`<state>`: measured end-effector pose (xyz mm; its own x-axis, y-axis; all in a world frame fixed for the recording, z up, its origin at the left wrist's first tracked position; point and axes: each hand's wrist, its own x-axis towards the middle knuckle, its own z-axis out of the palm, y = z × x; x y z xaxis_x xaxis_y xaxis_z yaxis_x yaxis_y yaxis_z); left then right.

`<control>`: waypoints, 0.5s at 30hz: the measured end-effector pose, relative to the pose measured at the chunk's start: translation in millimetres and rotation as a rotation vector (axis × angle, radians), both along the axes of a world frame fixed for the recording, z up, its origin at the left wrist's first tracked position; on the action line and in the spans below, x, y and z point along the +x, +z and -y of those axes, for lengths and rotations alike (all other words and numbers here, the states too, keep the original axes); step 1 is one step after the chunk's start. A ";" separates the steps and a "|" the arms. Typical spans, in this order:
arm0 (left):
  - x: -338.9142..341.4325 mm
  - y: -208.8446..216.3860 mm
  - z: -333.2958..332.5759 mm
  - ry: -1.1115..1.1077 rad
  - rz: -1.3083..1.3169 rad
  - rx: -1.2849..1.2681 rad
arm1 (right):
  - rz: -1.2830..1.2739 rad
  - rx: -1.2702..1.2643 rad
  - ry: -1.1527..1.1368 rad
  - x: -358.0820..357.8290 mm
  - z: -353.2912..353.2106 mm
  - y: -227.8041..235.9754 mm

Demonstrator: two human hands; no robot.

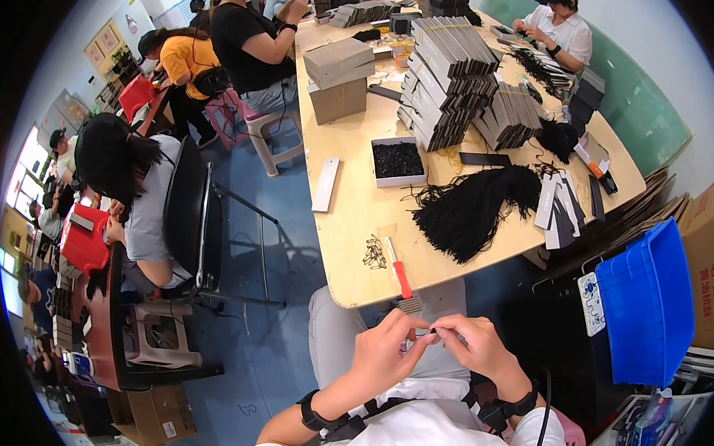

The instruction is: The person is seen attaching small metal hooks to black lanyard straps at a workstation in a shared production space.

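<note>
Above my lap, just off the table's near edge, my left hand (387, 345) and my right hand (479, 348) meet at the fingertips. Both are closed in a pinch on a small black piece (433, 331); its kind is too small to tell. Beyond them, a tool with a red handle (402, 279) and a pale shaft lies across the table edge. A grey ridged piece (410, 305) shows just below that handle. Several small brownish pieces (375, 253) lie left of the tool. A large bundle of black cords (477, 212) spreads over the table farther right.
A shallow box of small black pieces (399, 163) and a pale strip (325, 186) lie on the table (349, 223). Banded stacks of grey cards (443, 83) rise behind. A blue bin (648, 303) stands at my right, a black chair (190, 216) at left. Other people work nearby.
</note>
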<state>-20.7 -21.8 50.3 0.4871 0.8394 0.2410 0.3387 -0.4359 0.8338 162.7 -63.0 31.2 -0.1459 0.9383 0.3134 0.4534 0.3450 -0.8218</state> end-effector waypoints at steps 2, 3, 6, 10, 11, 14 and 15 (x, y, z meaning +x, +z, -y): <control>1.6 -0.6 1.3 0.015 -0.032 0.024 | 0.008 0.026 -0.020 -2.3 0.3 1.1; 2.1 -2.7 2.5 0.039 -0.042 0.062 | 0.015 0.051 -0.039 -3.9 0.2 1.4; 3.4 -6.0 5.2 0.099 -0.058 0.211 | -0.016 0.042 -0.081 -9.5 2.1 -1.9; 4.6 -7.3 2.9 0.116 -0.037 0.445 | -0.171 -0.065 -0.127 -16.1 5.1 -1.5; 3.8 -9.5 1.8 0.116 -0.037 0.447 | -0.220 -0.122 -0.112 -16.1 5.0 -0.1; 2.4 -15.7 -0.9 0.107 0.023 0.398 | -0.245 -0.204 -0.086 -14.1 4.8 3.5; 2.8 -16.0 -1.4 0.099 0.075 0.252 | -0.220 -0.230 -0.075 -13.1 4.4 4.8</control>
<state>-18.0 -20.3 34.4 0.3785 0.7912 0.4803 0.3319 -0.6005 0.7275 149.6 -67.4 36.0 -0.0262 0.9937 0.1087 0.2733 0.1117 -0.9554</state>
